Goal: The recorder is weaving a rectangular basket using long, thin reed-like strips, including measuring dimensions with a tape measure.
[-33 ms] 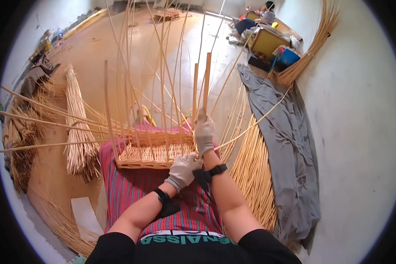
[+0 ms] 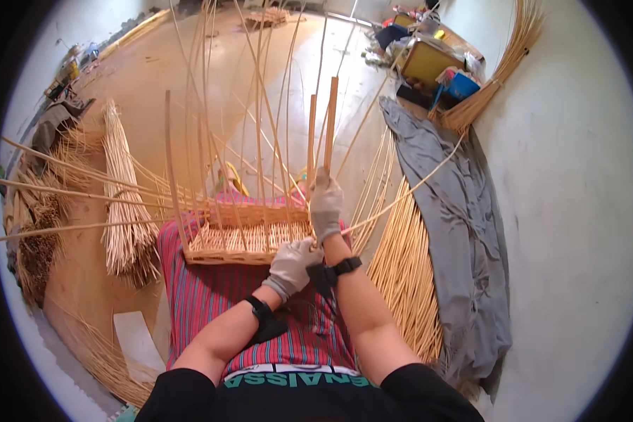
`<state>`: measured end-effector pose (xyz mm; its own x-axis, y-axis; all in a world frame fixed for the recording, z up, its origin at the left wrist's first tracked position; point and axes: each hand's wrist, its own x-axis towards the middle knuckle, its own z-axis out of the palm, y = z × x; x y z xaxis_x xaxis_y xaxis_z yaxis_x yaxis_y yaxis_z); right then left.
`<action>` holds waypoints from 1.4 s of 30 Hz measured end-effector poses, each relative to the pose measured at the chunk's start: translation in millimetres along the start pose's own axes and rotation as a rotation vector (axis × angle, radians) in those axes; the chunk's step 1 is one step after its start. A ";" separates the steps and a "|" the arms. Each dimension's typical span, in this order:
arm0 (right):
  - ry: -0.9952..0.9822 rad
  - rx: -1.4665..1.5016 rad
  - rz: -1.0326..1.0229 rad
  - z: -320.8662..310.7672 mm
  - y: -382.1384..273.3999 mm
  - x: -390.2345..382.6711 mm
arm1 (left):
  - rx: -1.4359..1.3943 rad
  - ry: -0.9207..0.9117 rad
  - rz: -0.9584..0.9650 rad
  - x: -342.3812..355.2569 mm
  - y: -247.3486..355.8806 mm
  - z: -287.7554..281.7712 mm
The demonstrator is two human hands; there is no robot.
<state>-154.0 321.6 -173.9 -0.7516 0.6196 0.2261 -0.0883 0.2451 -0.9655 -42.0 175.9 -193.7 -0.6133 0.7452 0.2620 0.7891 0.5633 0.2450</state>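
Basically, with the wicker basket (image 2: 240,238) at the far edge of the striped cloth (image 2: 204,302), I'd hold the corner stake (image 2: 332,116) plumb in my right grip (image 2: 325,205), wrapped round it, and brace low with my left grip (image 2: 292,266), pinch hidden, can't tell.

We are resting a shallow rectangular wicker basket (image 2: 225,257) on our lap (image 2: 207,302); its long stakes (image 2: 169,148) are standing upright or fanning leftward.

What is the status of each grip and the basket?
Left grip at near right corner of basket. Right grip at a thick upright. Long rods jut out both sides.
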 end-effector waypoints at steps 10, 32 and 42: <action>0.641 -0.026 -0.154 -106.1 62.3 0.1 | -0.231 0.200 -0.092 1.1 2.1 -7.3; -0.508 -0.291 -0.442 -51.0 -89.0 -190.7 | -0.201 -0.052 -0.202 2.5 5.6 -8.8; -0.118 -0.140 0.372 -49.9 -11.7 -79.5 | -1.462 0.417 -0.509 -46.8 -33.1 -64.7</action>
<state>-60.6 306.7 -174.1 -0.7857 0.5977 -0.1594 0.2872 0.1242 -0.9498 -41.6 99.2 -153.7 -0.9488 0.3131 0.0421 -0.0501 -0.2807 0.9585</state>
